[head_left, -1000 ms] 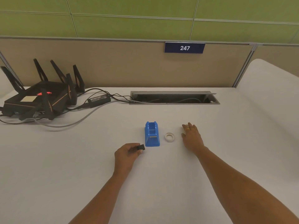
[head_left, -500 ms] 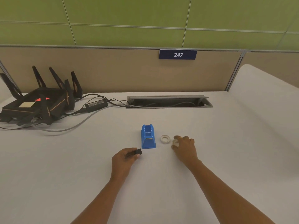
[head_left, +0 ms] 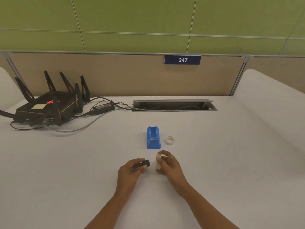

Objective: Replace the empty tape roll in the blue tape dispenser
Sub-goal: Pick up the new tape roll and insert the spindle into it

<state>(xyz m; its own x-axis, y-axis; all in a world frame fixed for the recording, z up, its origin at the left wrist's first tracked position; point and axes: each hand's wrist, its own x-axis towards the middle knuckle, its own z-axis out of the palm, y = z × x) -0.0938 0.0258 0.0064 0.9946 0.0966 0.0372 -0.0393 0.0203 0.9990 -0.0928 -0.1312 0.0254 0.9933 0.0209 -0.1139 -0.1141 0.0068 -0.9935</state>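
White desk (head_left: 66, 162) lies wide and bare around me. My left hand (head_left: 130, 171) pinches the black spindle (head_left: 145, 163); my right hand (head_left: 168, 164) grips a white tape roll (head_left: 158, 161). Blue dispenser (head_left: 153, 138) sits just beyond, cradle empty, another ring (head_left: 170, 140) beside it. I judge threading and seating remain.

A white bench (head_left: 82, 162) fills the foreground. A tan partition panel (head_left: 123, 75) runs along its far edge and carries a dark blue plate (head_left: 182, 59) reading 247. Above the panel, a green wall (head_left: 132, 17) is divided by thin seams. A recessed cable tray (head_left: 175, 105) with a grey metal frame is set into the bench near the partition. Lighting is even and diffuse.
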